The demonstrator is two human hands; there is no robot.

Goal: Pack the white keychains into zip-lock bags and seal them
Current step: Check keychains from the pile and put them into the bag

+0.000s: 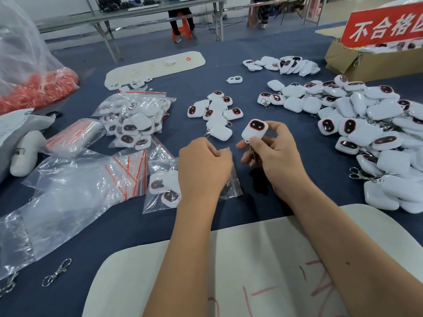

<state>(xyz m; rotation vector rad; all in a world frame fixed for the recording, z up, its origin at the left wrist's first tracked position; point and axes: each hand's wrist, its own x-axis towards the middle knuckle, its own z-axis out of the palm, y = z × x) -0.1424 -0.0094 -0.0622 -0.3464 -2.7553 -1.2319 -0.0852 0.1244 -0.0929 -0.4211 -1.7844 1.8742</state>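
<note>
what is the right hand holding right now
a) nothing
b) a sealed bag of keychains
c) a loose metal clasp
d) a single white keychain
d: the right hand pinches one white keychain, dark face up, beside the clear zip-lock bag under the left hand.

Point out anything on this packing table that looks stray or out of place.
Two loose metal clasps lie on the blue cloth at the near left, attached to no keychain. A lone white frame piece sits apart between the piles. Otherwise nothing stands out: the right hand holds a keychain, the left hand a bag.
</note>
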